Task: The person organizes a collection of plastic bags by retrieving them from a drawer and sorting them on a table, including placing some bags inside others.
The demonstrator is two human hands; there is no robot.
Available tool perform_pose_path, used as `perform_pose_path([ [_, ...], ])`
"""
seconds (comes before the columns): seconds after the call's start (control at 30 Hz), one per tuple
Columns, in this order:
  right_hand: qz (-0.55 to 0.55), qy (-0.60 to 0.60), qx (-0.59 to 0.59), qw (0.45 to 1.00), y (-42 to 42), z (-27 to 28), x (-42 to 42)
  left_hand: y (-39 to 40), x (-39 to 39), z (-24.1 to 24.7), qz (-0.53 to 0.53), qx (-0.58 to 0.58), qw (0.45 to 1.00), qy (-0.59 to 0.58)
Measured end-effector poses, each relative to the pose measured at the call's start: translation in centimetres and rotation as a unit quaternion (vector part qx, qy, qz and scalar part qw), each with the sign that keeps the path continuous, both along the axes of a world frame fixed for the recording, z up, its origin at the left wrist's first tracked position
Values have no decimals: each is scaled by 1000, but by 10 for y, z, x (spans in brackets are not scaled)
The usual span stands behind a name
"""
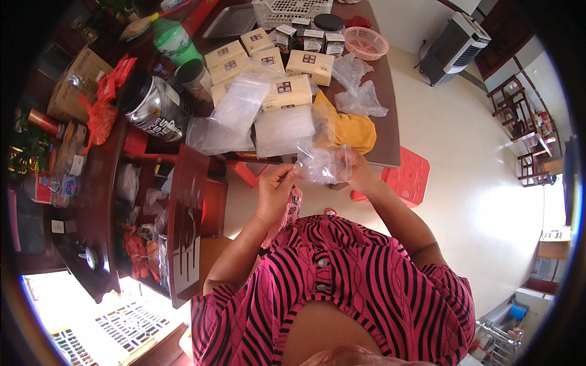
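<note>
My left hand pinches the left edge of a clear plastic bag just before the table's near edge. My right hand holds the bag's right side, its fingers partly seen through the film. A pink printed plastic bag hangs below my left hand; whether that hand holds it too, I cannot tell. Beyond my hands lie a stack of clear plastic bags, another bundle of clear bags on tissue packs, and a yellow cloth at the right.
Tissue packs, small boxes, a pink basket and a crumpled clear bag stand or lie farther back. A large black-lidded tub is at the left. Below it an open drawer juts out. A red stool stands right.
</note>
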State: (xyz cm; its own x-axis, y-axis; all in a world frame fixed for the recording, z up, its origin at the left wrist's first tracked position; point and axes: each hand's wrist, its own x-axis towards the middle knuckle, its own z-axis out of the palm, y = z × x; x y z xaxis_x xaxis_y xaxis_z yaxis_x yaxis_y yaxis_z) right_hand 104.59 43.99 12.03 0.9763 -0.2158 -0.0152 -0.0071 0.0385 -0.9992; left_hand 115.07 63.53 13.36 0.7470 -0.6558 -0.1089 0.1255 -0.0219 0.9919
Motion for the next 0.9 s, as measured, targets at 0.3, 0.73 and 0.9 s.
perform_pose_path([
  [0.3, -121, -64, 26, 990, -53, -47, -25, -7, 33, -19, 102, -32, 990, -93],
  [0.73, -206, -158, 222, 940, -99, 14, -44, -133, 132, -16, 137, -43, 962, -234],
  [0.9, -223, -131, 206, 944, -96, 8, -56, -110, 47, 33, 28, 27, 985, -169],
])
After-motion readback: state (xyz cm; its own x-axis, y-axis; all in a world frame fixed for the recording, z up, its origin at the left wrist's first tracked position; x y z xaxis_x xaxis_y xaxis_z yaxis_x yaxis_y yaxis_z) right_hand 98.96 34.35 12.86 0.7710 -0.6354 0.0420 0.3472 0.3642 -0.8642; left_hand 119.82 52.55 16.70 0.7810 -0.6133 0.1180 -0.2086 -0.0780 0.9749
